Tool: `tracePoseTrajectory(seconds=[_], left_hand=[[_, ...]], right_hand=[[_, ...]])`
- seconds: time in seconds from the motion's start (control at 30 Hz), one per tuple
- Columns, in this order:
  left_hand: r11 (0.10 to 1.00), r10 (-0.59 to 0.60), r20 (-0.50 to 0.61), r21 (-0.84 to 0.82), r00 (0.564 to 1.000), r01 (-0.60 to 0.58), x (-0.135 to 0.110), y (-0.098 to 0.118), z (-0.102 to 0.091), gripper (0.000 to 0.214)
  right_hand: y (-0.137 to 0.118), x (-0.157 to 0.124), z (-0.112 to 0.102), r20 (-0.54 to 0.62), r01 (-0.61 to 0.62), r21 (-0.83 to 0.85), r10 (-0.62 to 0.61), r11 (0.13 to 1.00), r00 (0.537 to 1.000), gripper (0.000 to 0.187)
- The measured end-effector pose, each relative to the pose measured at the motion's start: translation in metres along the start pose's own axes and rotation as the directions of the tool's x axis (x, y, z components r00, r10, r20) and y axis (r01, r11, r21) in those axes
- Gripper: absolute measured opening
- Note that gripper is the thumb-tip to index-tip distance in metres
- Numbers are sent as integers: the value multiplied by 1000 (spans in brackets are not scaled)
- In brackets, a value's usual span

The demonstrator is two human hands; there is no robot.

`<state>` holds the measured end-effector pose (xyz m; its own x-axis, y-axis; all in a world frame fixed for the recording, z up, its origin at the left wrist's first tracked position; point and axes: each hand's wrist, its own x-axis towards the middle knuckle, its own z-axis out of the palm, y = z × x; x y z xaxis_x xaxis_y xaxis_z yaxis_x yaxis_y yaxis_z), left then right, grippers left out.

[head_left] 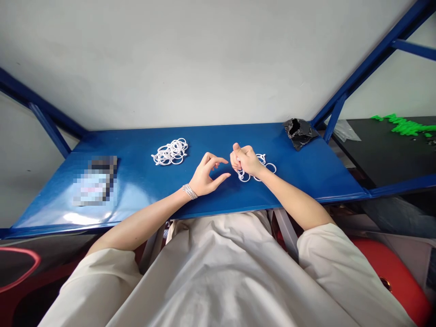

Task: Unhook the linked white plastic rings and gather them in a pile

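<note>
My left hand (207,176) hovers over the middle of the blue table, thumb and index finger spread apart with nothing between them. Close to its right, my right hand (247,160) is closed, thumb on top, and a bit of white like the rings shows at its fingers; most of what it grips is hidden. Below and behind that hand lie several loose white rings (271,167), partly covered by it. A larger heap of white rings with small stems (170,151) rests to the left, apart from both hands.
The blue table (136,190) stands against a pale wall. A crumpled black plastic bag (299,133) sits at its back right corner, and a blurred-out object (95,180) at the left. Blue frame posts rise on both sides. Bright green pieces (405,126) lie on a dark surface at right.
</note>
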<state>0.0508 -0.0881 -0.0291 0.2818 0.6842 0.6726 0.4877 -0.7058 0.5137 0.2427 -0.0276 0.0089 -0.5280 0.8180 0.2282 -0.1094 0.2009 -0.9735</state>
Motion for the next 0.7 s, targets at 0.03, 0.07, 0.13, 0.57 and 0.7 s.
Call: tracePoseTrajectory(seconds=[0.03,0.07,0.13,0.57,0.7], left_hand=[[1000,-3,2,-5,1000,3,0,0,0,33],[1000,-9,5,-9,1000,9,0,0,1,32],[1000,-19,14,-15,1000,19,0,0,1,29],[999,-5,30,-38,1000,7,1,0,1,21],[999,-3,35,-46,999,5,0,1,1,20]], right_hand=[[0,0,-1,-7,2,-8,-2,1000,1000,86],[0,1,-3,-13,3,-14,-4,1000,1000,86],[1,2,-5,-25,6,-22,-7,1000,1000,86],[5,11,-10,-45,-191,160,200,968,979,84],[5,14,-16,-87,-207,213,230,955,969,86]])
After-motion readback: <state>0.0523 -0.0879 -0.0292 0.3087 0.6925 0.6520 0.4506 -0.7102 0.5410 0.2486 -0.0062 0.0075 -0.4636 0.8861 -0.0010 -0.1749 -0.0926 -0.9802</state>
